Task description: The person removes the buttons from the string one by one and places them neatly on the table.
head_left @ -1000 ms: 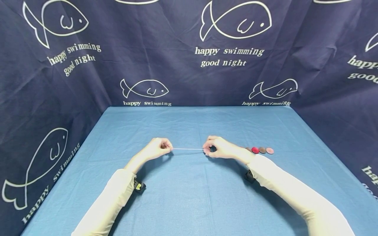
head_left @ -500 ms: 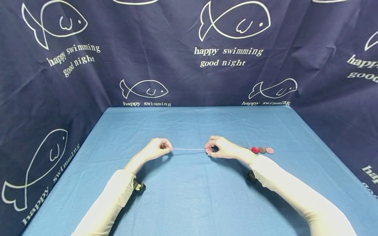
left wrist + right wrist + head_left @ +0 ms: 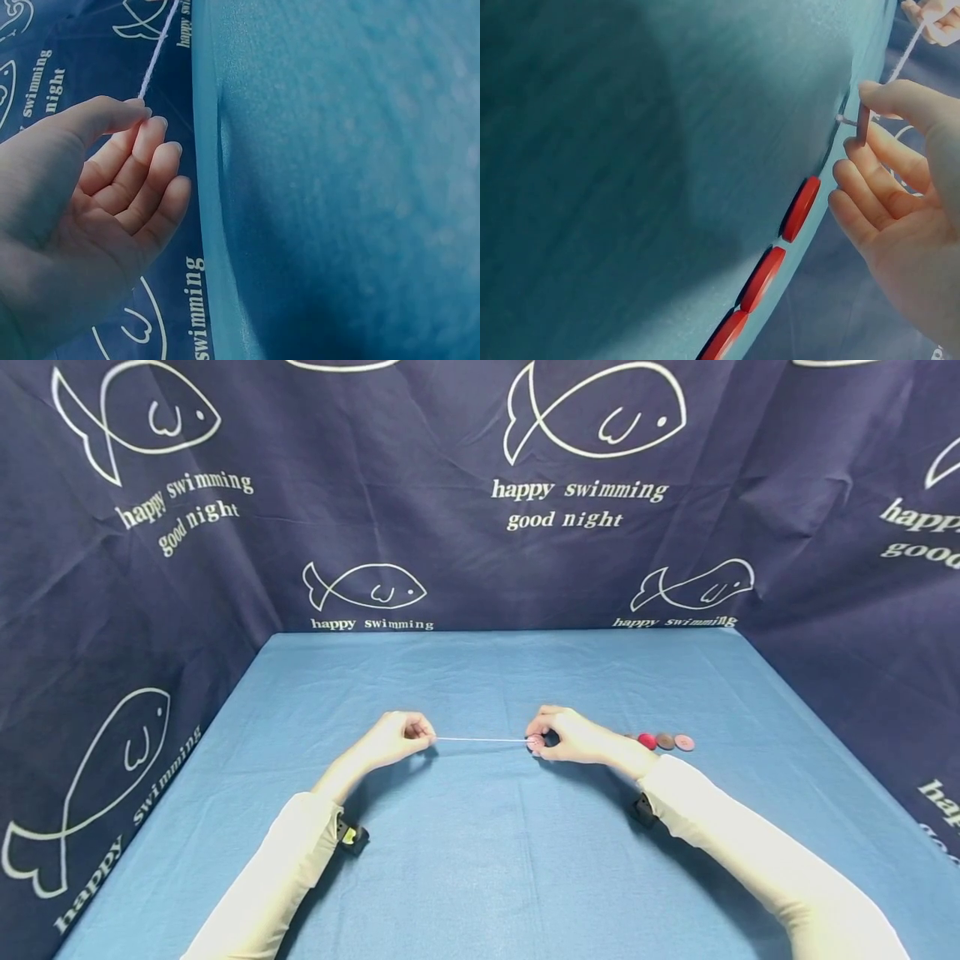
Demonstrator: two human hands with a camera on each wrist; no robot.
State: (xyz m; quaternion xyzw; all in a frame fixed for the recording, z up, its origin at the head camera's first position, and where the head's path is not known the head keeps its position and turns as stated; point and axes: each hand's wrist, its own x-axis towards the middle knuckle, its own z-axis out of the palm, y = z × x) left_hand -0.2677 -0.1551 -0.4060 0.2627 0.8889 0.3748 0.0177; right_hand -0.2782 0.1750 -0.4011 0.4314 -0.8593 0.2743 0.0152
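Note:
In the head view, a pale pink string [image 3: 480, 740] stretches straight between the two hands above the blue cloth. My left hand [image 3: 393, 737] pinches one end between thumb and index finger; the left wrist view shows the string [image 3: 156, 60] leaving those fingertips. My right hand [image 3: 573, 735] pinches a round pink button [image 3: 536, 742] by its rim. Seen edge-on in the right wrist view, the button [image 3: 863, 125] has the string on both sides, with a short end, perhaps knotted, poking out at its left.
Right of my right hand, a row of buttons lies on the blue cloth [image 3: 480, 877]: a red button [image 3: 647, 741], a brown button [image 3: 665, 742] and a pink button [image 3: 684, 742], with another partly hidden by the wrist. A dark fish-print curtain [image 3: 465, 527] surrounds the table.
My right hand has moved slightly right with the button, and the visible stretch of string between the hands has grown longer. The left hand has stayed nearly still.

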